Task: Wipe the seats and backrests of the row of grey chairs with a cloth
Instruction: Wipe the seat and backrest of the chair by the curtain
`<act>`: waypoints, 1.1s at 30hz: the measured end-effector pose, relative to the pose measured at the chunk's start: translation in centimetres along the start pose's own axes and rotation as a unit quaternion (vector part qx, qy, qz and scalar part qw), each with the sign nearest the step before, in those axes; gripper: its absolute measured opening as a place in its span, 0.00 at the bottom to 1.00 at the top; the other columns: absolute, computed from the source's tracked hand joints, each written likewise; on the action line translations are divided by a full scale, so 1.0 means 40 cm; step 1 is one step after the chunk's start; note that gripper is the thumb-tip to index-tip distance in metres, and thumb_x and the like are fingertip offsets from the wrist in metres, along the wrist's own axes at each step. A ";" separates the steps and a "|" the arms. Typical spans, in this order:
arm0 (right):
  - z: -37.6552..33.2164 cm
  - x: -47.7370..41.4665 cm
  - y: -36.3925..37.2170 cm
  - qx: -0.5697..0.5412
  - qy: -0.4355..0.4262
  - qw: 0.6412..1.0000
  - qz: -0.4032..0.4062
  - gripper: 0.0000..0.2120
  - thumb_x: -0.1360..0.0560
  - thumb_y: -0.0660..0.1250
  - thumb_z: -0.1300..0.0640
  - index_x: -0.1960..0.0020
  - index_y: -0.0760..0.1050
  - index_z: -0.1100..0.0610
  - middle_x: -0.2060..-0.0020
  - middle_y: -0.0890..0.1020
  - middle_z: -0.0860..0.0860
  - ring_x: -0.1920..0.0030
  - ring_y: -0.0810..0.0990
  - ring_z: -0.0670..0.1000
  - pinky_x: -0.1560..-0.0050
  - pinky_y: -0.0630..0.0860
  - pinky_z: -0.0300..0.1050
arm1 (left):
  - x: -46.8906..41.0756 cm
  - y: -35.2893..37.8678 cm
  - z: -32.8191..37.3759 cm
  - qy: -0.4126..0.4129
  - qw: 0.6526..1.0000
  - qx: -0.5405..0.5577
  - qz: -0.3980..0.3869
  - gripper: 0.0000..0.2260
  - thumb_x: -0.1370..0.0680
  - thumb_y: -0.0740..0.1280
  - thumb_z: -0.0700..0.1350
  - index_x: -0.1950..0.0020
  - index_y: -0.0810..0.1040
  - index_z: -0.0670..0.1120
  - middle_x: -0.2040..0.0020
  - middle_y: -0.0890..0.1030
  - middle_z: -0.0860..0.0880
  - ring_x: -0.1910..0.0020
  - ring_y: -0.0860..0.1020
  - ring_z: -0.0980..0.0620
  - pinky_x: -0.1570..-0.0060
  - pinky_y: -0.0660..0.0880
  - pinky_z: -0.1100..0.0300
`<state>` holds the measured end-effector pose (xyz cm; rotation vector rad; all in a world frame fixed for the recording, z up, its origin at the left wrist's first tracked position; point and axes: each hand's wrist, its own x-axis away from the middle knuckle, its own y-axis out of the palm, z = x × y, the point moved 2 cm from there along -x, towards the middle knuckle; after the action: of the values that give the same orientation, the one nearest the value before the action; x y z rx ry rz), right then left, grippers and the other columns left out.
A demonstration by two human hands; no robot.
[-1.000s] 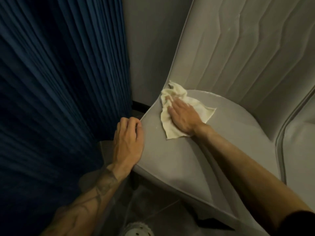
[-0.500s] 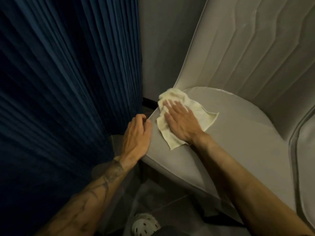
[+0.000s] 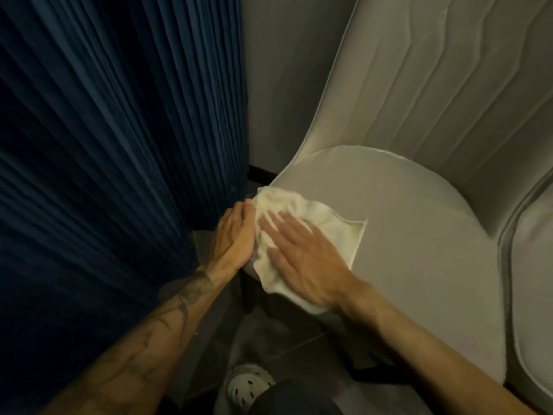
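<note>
Cloth (image 3: 335, 229) has slid to seat (image 3: 419, 250) edge.

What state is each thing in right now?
cloth, crumpled, on the seat at its left edge, partly overhanging
right hand, flat, pressing the cloth
left hand, resting on the seat edge beside the cloth
seat, partly under the cloth
backrest, upright, untouched
curtain, hanging in pleats

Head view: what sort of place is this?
Likely an indoor seating area, perhaps a dining or waiting room. Cues: upholstered grey chair with stitched backrest, a second chair right beside it, and a pleated dark blue curtain.
</note>
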<state>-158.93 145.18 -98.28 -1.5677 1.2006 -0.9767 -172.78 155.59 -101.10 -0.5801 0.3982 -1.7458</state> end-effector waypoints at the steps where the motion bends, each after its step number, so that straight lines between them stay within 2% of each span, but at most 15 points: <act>1: 0.009 0.039 -0.002 -0.002 -0.005 1.000 -0.009 0.28 0.14 0.39 0.41 0.16 0.43 0.45 0.16 0.49 0.44 0.16 0.44 0.46 0.19 0.39 0.44 | -0.003 0.001 0.006 -0.002 1.000 -0.011 -0.004 0.24 0.11 0.45 0.57 0.35 0.75 0.45 0.35 0.78 0.42 0.33 0.74 0.41 0.29 0.67 0.46; 5: 0.135 0.190 -0.054 0.004 0.095 0.995 0.024 0.25 0.15 0.39 0.42 0.20 0.38 0.41 0.19 0.44 0.39 0.17 0.43 0.43 0.18 0.39 0.41 | -0.020 0.009 0.037 -0.013 0.999 -0.039 -0.006 0.30 0.13 0.42 0.62 0.27 0.73 0.47 0.27 0.74 0.43 0.28 0.72 0.43 0.28 0.64 0.48; 8: 0.189 0.318 -0.078 0.016 0.168 0.985 0.041 0.26 0.16 0.37 0.40 0.19 0.39 0.41 0.19 0.41 0.36 0.18 0.40 0.40 0.20 0.35 0.36 | -0.024 0.018 0.049 0.010 0.998 -0.065 0.013 0.30 0.13 0.43 0.62 0.31 0.76 0.45 0.31 0.77 0.41 0.32 0.75 0.41 0.28 0.69 0.45; 10: 0.170 0.339 -0.070 0.023 0.184 0.982 0.030 0.27 0.17 0.34 0.39 0.19 0.38 0.41 0.19 0.40 0.37 0.18 0.37 0.41 0.19 0.35 0.39 | -0.023 0.019 0.045 0.011 0.997 -0.074 0.030 0.29 0.13 0.44 0.62 0.35 0.77 0.44 0.34 0.78 0.41 0.34 0.76 0.40 0.30 0.71 0.43; 13: 0.096 0.231 -0.042 0.049 0.159 0.986 0.026 0.28 0.16 0.34 0.40 0.17 0.38 0.43 0.17 0.41 0.43 0.16 0.38 0.49 0.17 0.40 0.48 | -0.021 0.022 0.042 0.014 0.995 -0.086 0.043 0.28 0.13 0.46 0.61 0.39 0.77 0.44 0.37 0.79 0.42 0.36 0.76 0.40 0.33 0.72 0.43; 17: 0.019 0.034 -0.034 0.066 0.110 0.991 0.023 0.28 0.14 0.40 0.42 0.15 0.42 0.46 0.16 0.43 0.45 0.16 0.40 0.51 0.17 0.42 0.51 | -0.020 0.024 0.042 0.021 0.994 -0.094 0.042 0.26 0.13 0.48 0.60 0.39 0.78 0.44 0.39 0.80 0.42 0.38 0.77 0.41 0.35 0.73 0.43; 20: 0.051 0.102 -0.041 0.057 0.082 0.995 0.002 0.28 0.14 0.40 0.42 0.16 0.40 0.45 0.16 0.42 0.43 0.16 0.38 0.47 0.17 0.41 0.49 | -0.025 0.028 0.035 0.027 0.994 -0.099 0.040 0.23 0.13 0.49 0.60 0.45 0.76 0.46 0.42 0.79 0.43 0.41 0.77 0.41 0.38 0.74 0.45; 22: 0.084 0.212 -0.040 0.066 0.073 0.995 0.010 0.28 0.14 0.40 0.41 0.16 0.42 0.45 0.16 0.44 0.43 0.16 0.41 0.47 0.18 0.41 0.45 | -0.026 0.029 0.032 0.028 0.994 -0.095 0.037 0.22 0.13 0.48 0.61 0.48 0.74 0.48 0.44 0.79 0.44 0.42 0.77 0.42 0.38 0.74 0.45; 25: 0.097 0.292 -0.035 0.078 0.094 0.993 0.005 0.27 0.13 0.39 0.41 0.15 0.46 0.44 0.16 0.48 0.43 0.16 0.45 0.48 0.18 0.46 0.47 | -0.018 0.029 0.035 0.029 0.995 -0.089 0.044 0.23 0.13 0.48 0.61 0.45 0.75 0.47 0.44 0.79 0.45 0.43 0.77 0.43 0.38 0.74 0.44; 27: 0.079 0.228 -0.026 0.083 0.085 0.993 0.007 0.28 0.14 0.36 0.41 0.15 0.46 0.44 0.16 0.49 0.45 0.16 0.45 0.50 0.18 0.48 0.51 | -0.014 0.031 0.035 0.029 0.995 -0.084 0.051 0.21 0.13 0.48 0.60 0.47 0.74 0.48 0.46 0.78 0.46 0.44 0.77 0.43 0.40 0.74 0.45; 29: 0.050 0.103 -0.021 0.071 0.084 0.994 0.020 0.28 0.15 0.37 0.42 0.15 0.46 0.46 0.16 0.48 0.46 0.16 0.44 0.51 0.17 0.45 0.52 | -0.011 0.031 0.039 0.024 0.995 -0.083 0.054 0.20 0.12 0.49 0.59 0.48 0.73 0.49 0.46 0.79 0.45 0.44 0.77 0.43 0.41 0.73 0.46; 33: 0.039 -0.070 -0.033 0.041 0.088 0.995 0.023 0.28 0.13 0.42 0.43 0.15 0.45 0.47 0.16 0.46 0.46 0.16 0.42 0.49 0.17 0.41 0.51 | -0.008 0.032 0.040 0.010 0.995 -0.083 0.053 0.20 0.12 0.50 0.58 0.41 0.76 0.47 0.43 0.79 0.44 0.42 0.78 0.43 0.43 0.72 0.49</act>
<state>-157.70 148.38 -97.63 -1.4062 1.2955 -1.1379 -170.77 155.64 -100.55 -0.6491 0.5828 -1.6268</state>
